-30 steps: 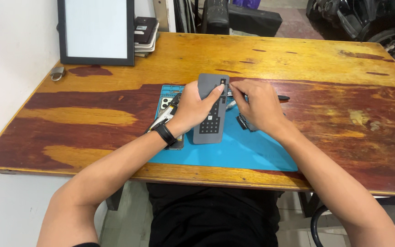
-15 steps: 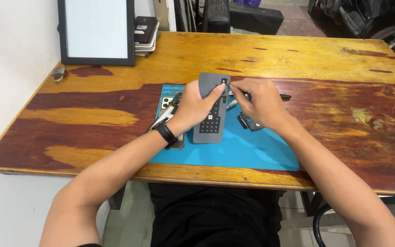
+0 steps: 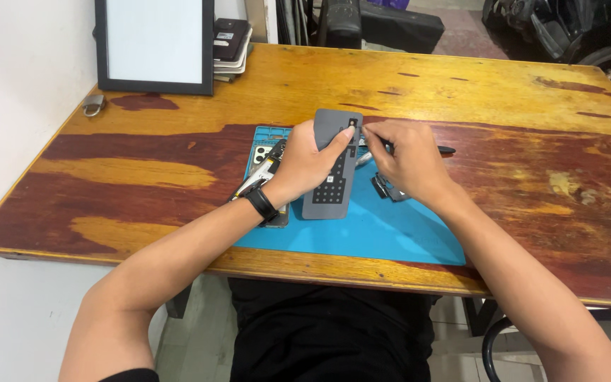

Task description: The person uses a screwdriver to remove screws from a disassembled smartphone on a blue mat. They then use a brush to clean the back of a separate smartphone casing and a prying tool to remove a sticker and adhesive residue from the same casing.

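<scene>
Since half a second ago, our hands have barely shifted over the grey panel.
Head view: our left hand [image 3: 305, 164] steadies the grey panel [image 3: 334, 166] on the blue mat [image 3: 362, 226] at counter centre, fingers pressed on its left edge. At 3 o'clock, our right hand [image 3: 404, 159] pinches a thin dark tool [image 3: 441, 150] at the panel's top edge. We judge fine work there is in hand; next calls for a steady tip.

Bare forearms, a black watch [image 3: 262, 205] on the left wrist, black sleeve edge, dark trousers [image 3: 330, 332]
</scene>
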